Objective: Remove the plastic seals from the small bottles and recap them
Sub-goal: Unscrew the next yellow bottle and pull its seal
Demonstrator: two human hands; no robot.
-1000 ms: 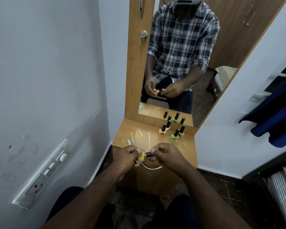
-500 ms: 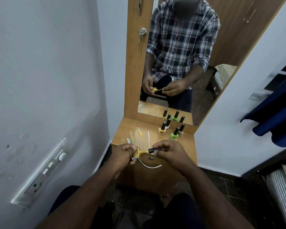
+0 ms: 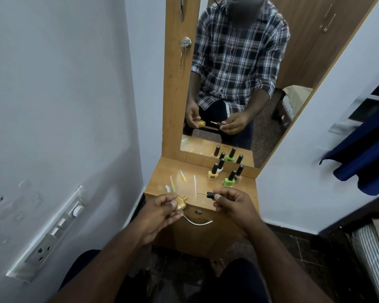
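Hands are both busy: I see my left hand gripping the open gold bottle above the table edge. My right hand pinches its black cap, apart from the bottle. Four capped bottles stand near the mirror.

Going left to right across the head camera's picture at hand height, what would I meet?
Wall switch panel → left hand → gold bottle → brush cap → right hand → blue cloth.
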